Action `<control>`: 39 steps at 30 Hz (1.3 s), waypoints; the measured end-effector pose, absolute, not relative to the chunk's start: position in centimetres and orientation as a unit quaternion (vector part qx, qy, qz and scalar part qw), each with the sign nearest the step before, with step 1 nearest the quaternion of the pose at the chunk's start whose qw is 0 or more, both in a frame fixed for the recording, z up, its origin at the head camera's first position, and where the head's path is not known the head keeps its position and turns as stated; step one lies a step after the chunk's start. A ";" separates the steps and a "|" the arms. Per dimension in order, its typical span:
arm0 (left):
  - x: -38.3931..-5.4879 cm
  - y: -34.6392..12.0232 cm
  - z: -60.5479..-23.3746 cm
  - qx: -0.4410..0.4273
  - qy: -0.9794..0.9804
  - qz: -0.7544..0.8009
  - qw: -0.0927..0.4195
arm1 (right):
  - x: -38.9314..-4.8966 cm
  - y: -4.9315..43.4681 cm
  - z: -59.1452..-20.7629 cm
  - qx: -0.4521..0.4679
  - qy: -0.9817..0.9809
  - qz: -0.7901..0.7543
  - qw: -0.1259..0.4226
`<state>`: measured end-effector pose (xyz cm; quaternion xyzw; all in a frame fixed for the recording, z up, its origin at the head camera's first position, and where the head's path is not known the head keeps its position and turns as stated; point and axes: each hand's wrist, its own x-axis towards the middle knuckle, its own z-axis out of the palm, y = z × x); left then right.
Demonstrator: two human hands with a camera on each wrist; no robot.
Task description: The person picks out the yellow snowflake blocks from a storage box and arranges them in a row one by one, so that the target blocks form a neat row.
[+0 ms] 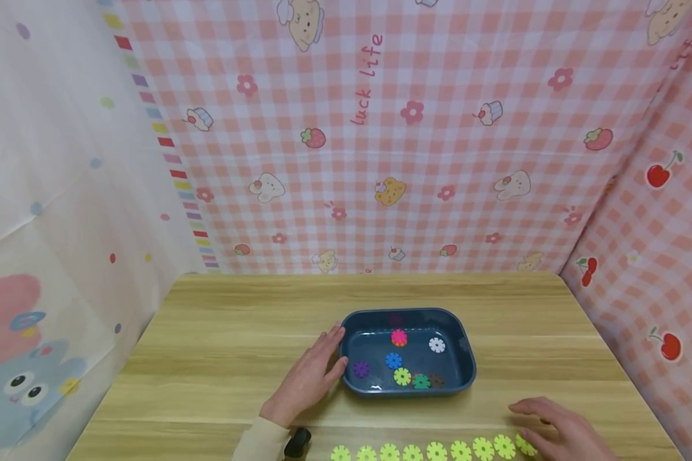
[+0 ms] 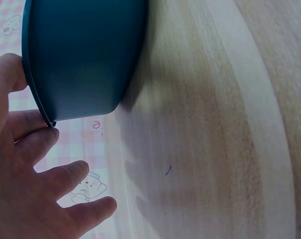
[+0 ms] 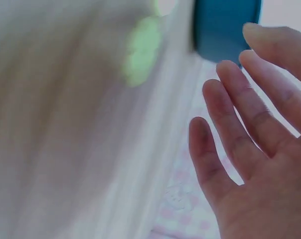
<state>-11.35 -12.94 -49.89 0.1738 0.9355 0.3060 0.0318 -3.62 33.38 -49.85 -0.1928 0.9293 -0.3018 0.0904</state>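
Note:
A dark blue tray (image 1: 467,378) stands on the table with several plastic snowflake discs in it, among them a pink disc (image 1: 399,337), a white disc (image 1: 436,345) and a purple disc (image 1: 361,369). My left hand (image 1: 308,374) rests against the tray's left end. Its thumb and fingertips touch the rim, with the other fingers spread, as the left wrist view shows. Along the near edge runs a row of yellow-green snowflake discs (image 1: 436,451). Over the row's right end is my right hand (image 1: 565,428), fingers loosely extended and holding nothing visible; it partly covers the last disc (image 1: 526,444).
The wooden table (image 1: 236,333) meets a pink checked cloth (image 1: 346,160) at the back. Another checked cloth (image 1: 657,243) hangs on the right, and a white patterned cloth (image 1: 63,192) on the left. A black band (image 1: 297,443) is at the left wrist.

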 end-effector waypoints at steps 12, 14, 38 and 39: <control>-11.5 -13.1 -49.8 0.183 0.934 0.306 0.025 | -5.1 26.5 -46.1 -0.196 0.934 -0.291 -0.059; -11.6 -13.1 -49.7 0.184 0.933 0.307 0.022 | -5.6 25.5 -45.7 -0.201 0.931 -0.294 -0.078; -11.2 -13.1 -49.7 0.187 0.932 0.311 0.018 | -12.3 18.5 -47.1 -0.298 0.897 -0.327 0.009; -11.2 -13.1 -49.7 0.187 0.931 0.312 0.018 | -12.6 18.3 -47.2 -0.298 0.896 -0.329 0.023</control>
